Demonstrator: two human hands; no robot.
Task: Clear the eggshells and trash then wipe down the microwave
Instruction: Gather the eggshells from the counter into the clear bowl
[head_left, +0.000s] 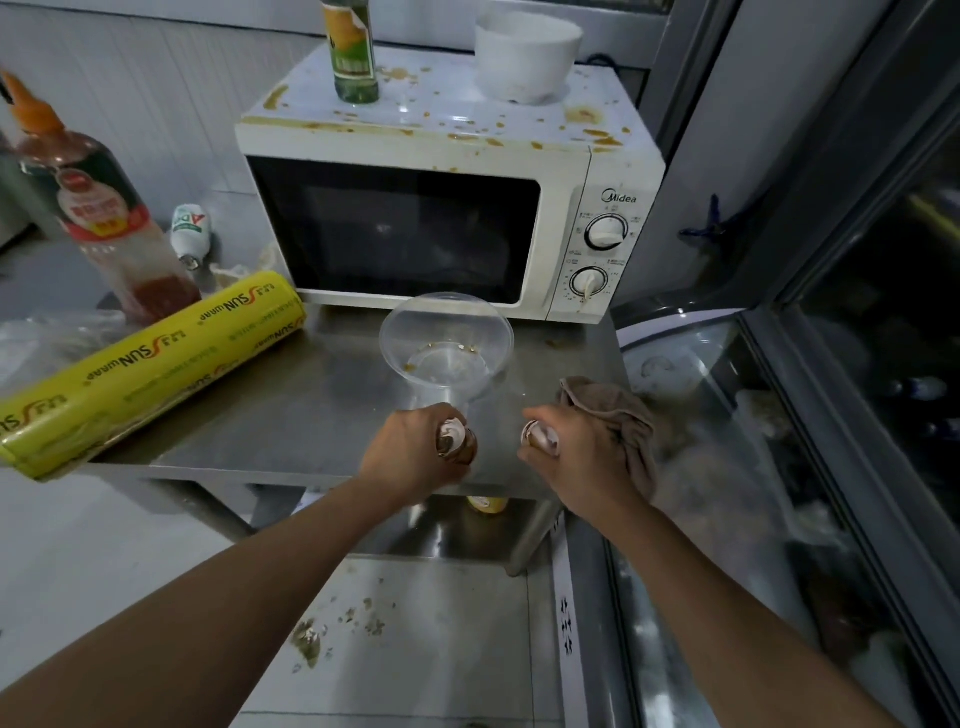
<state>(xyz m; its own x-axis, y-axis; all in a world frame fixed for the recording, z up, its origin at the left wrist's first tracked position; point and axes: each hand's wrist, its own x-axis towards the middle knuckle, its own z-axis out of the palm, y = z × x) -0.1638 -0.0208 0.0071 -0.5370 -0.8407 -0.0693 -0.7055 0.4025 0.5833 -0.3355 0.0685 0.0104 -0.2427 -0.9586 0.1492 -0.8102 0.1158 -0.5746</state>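
**Both hands holding eggshell halves at the front edge of the surface**

The left hand (415, 452) is gripping a brown eggshell half (457, 439), its fingers curling round it with the white inside facing up toward the camera. The right hand (576, 457) is holding a second shell half (540, 434) the same way, and it is also lying over a brown cloth (618, 421) bunched at the right end of the steel surface (291, 415). The two hands are sitting side by side, near each other but not touching, just above the front edge.

The relation that matters most for the coming move is this: a clear plastic bowl (447, 343) is standing directly beyond the hands, between them and the microwave (447, 202), with its open mouth tilting toward the person. The left hand is lying slightly nearer to it, almost in line with its base, while the right hand is sitting off to the bowl's right. A few brown flecks are showing inside the bowl.

The shells are probably heading for a bin, but none is showing in view, so where they should be dropped cannot be told.

The microwave's top is spattered with brown stains, and a green bottle (353, 52) and a white bowl (524, 57) are standing on it. These would likely need lifting off before wiping. A yellow roll of cling wrap (150, 364) is lying at the left. Crumbs of shell (332, 629) are scattered on the floor below.
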